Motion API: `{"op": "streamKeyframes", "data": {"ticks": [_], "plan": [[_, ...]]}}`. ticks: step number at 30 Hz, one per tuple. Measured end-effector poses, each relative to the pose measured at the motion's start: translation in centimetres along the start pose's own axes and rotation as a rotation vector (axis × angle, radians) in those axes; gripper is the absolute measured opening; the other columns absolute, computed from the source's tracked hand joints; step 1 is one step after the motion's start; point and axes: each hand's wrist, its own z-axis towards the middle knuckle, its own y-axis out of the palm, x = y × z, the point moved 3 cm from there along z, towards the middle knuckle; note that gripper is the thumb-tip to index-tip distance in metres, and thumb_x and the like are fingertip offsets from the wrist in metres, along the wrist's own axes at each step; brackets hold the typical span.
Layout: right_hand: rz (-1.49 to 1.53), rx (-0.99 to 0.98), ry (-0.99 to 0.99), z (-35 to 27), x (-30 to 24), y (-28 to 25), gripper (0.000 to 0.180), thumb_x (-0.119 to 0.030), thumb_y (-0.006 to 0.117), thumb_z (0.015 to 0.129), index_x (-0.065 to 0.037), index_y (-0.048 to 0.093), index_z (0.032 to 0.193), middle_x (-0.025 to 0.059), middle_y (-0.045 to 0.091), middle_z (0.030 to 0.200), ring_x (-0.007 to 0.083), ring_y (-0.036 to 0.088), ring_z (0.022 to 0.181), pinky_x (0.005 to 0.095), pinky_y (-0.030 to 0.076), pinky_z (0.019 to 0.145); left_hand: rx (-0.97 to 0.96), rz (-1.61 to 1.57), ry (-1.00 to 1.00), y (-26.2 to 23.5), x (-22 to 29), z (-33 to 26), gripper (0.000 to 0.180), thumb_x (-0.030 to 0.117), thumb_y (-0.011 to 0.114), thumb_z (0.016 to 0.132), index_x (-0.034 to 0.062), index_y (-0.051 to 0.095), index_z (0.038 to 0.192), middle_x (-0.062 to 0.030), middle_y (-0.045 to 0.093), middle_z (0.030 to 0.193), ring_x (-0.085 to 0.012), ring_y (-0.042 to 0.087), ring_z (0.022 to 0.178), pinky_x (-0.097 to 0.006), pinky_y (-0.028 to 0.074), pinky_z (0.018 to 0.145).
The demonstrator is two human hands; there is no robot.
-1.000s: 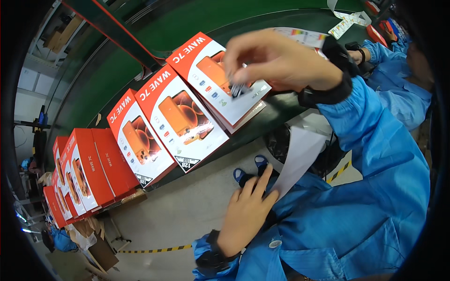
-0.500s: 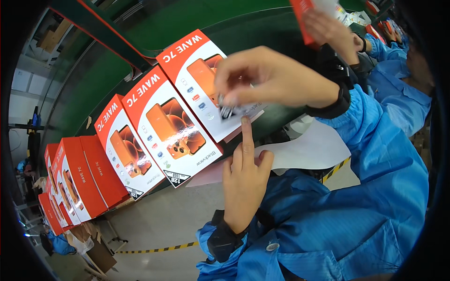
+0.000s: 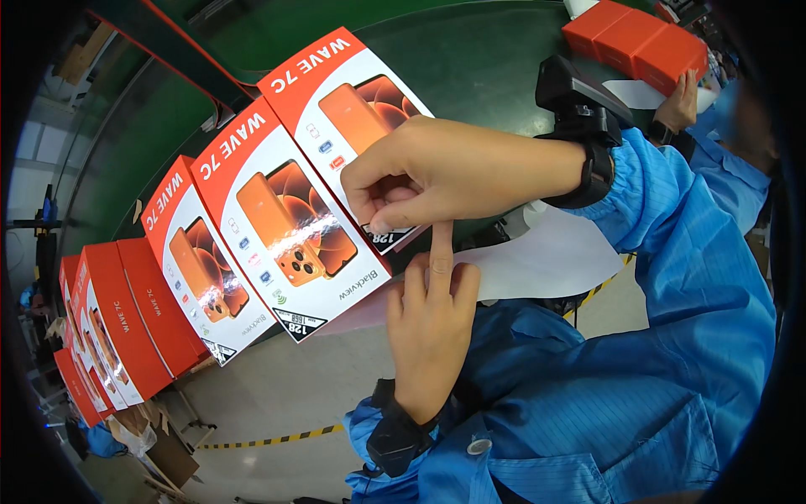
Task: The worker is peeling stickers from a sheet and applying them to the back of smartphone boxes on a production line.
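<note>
A white and orange-red phone box [image 3: 332, 109] lies face up on the dark green bench, the rightmost of a row. My right hand [image 3: 437, 172] is over its lower part, fingers curled and thumb tip against a small black and white corner sticker [image 3: 386, 241]. The sticker lies at the box's near corner, partly hidden by the fingers. From below, my left hand [image 3: 432, 328] reaches up with its index finger stretched out. Its fingertip is beside the near corner, close under my right hand, and its other fingers are loosely bent, holding nothing.
Two similar boxes, a middle box [image 3: 277, 210] and a left box [image 3: 206, 260], bear corner stickers. Red boxes [image 3: 134, 319] stand farther left. White sheet material [image 3: 537, 256] hangs at the bench edge. At upper right, a co-worker's hand [image 3: 678, 102] touches orange-red boxes [image 3: 634, 42].
My right hand has brought the sticker down onto the rightmost box's near corner. My left hand stays nearly in place. The co-worker's hand has moved right, and orange-red boxes now show there.
</note>
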Motion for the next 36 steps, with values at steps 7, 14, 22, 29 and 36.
{"op": "streamKeyframes", "data": {"ticks": [7, 14, 22, 29, 36], "plan": [[-0.023, -0.004, -0.043, 0.0, -0.2, 0.0, 0.006, -0.006, 0.056, 0.072, -0.002, 0.052, 0.074, 0.0047, 0.05, 0.061, 0.0116, 0.044, 0.054, 0.0245, 0.036, 0.052, -0.03, -0.009, -0.011, 0.0, -0.1, 0.0, 0.008, 0.009, 0.053, 0.067, 0.0076, 0.047, 0.072, -0.0071, 0.039, 0.124, -0.017, 0.049, 0.081, -0.027, 0.038, 0.06], [-0.161, -0.014, -0.238, -0.5, 0.6, 0.3, 0.015, -0.01, 0.06, 0.069, -0.004, 0.052, 0.08, 0.0057, 0.051, 0.076, 0.0177, 0.049, 0.064, 0.0269, 0.04, 0.054, -0.026, -0.039, -0.015, 0.0, 0.2, 0.0, 0.008, 0.01, 0.053, 0.067, 0.0077, 0.047, 0.072, -0.0069, 0.04, 0.123, -0.0173, 0.049, 0.08, -0.027, 0.039, 0.061], [-0.709, 0.328, -0.185, -0.2, 0.3, -0.2, 0.037, -0.027, 0.064, 0.065, -0.002, 0.048, 0.088, 0.0097, 0.05, 0.079, 0.0232, 0.052, 0.079, 0.0329, 0.046, 0.056, -0.061, -0.049, -0.014, -0.6, -0.1, 0.2, 0.008, 0.008, 0.052, 0.069, 0.0077, 0.047, 0.074, -0.0094, 0.039, 0.124, -0.017, 0.049, 0.08, -0.027, 0.04, 0.061], [-0.41, 0.691, -0.005, -0.3, 2.8, -3.7, 0.04, -0.023, 0.061, 0.072, -0.004, 0.045, 0.103, 0.0096, 0.052, 0.087, 0.0222, 0.051, 0.082, 0.0323, 0.041, 0.067, 0.076, -0.307, -0.42, -7.0, -3.4, -4.7, 0.014, 0.0, 0.053, 0.067, 0.0009, 0.049, 0.081, -0.0186, 0.042, 0.119, -0.0261, 0.048, 0.096, -0.032, 0.04, 0.075], [0.357, 0.44, 0.002, -2.2, 6.6, 0.0, 0.068, -0.022, 0.048, 0.083, -0.005, 0.006, 0.133, 0.0145, 0.031, 0.127, 0.0183, 0.038, 0.11, 0.0274, 0.033, 0.09, 0.579, -1.269, -0.814, -9.7, -16.0, -8.6, 0.031, 0.012, 0.046, 0.085, -0.0044, 0.042, 0.111, -0.0114, 0.051, 0.106, -0.0183, 0.049, 0.096, -0.032, 0.035, 0.086]]}}
